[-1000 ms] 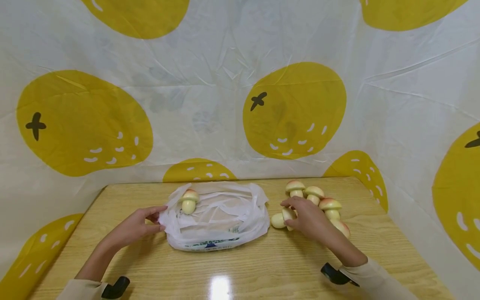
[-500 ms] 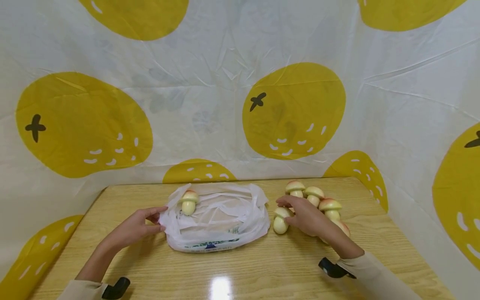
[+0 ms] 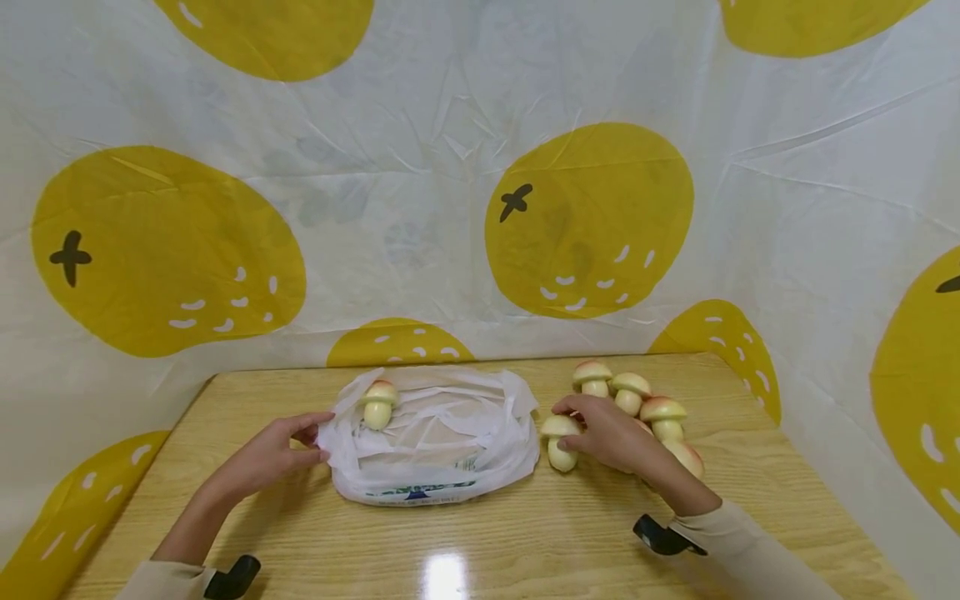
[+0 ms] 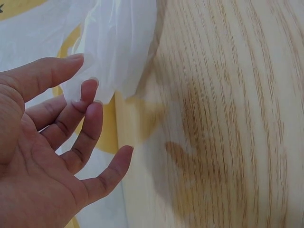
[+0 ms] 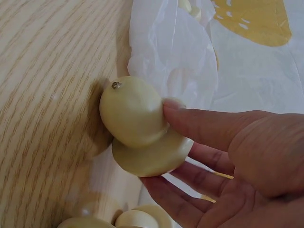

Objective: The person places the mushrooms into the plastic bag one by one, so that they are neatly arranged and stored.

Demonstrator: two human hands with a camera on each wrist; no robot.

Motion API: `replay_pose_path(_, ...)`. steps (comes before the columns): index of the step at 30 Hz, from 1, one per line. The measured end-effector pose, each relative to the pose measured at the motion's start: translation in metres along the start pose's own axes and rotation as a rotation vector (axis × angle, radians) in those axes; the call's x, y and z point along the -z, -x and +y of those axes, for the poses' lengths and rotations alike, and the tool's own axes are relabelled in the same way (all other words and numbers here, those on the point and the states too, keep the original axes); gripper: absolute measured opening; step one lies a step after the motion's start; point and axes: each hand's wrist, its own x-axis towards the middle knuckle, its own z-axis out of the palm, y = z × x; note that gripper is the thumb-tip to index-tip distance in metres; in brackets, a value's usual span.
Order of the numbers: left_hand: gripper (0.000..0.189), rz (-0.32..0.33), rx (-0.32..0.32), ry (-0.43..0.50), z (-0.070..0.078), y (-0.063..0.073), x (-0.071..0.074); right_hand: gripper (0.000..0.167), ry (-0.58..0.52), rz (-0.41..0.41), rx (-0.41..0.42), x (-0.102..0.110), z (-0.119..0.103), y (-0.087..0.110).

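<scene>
A thin white plastic bag (image 3: 420,485) with green print lies spread on the wooden table. My left hand (image 3: 273,457) pinches its left edge; in the left wrist view the film (image 4: 114,52) reaches between thumb and fingertips. Inside the bag's opening, at its left end, sits a pale mushroom (image 3: 377,414) with a reddish cap, smooth like a model. To the right of the bag, my right hand (image 3: 613,433) grips another mushroom (image 3: 561,456), thumb on the stem and fingers under the cap. The right wrist view shows this mushroom's rounded stem (image 5: 133,111) close over the table.
Several more mushrooms (image 3: 666,417) are clustered behind and to the right of my right hand, partly hidden by it. The wooden table (image 3: 337,550) ends at a white curtain (image 3: 420,250) printed with yellow fruit, which hangs at the back and both sides.
My right hand has turned its mushroom from lying sideways to stem toward me, shifting slightly left. My left hand and the bag have hardly moved.
</scene>
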Motion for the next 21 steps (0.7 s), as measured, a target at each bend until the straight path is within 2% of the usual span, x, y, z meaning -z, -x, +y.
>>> replay_pose_path(12,0.064,-0.005,-0.014,-0.004,0.0019,0.0005,-0.0004,0.048,0.038,-0.036,-0.04,-0.0002,-0.0053,0.0009)
replay_pose_path(21,0.064,-0.011,-0.015,0.007,0.0021,0.0013,-0.0013,0.057,-0.043,-0.089,-0.083,-0.0037,-0.0026,0.0034)
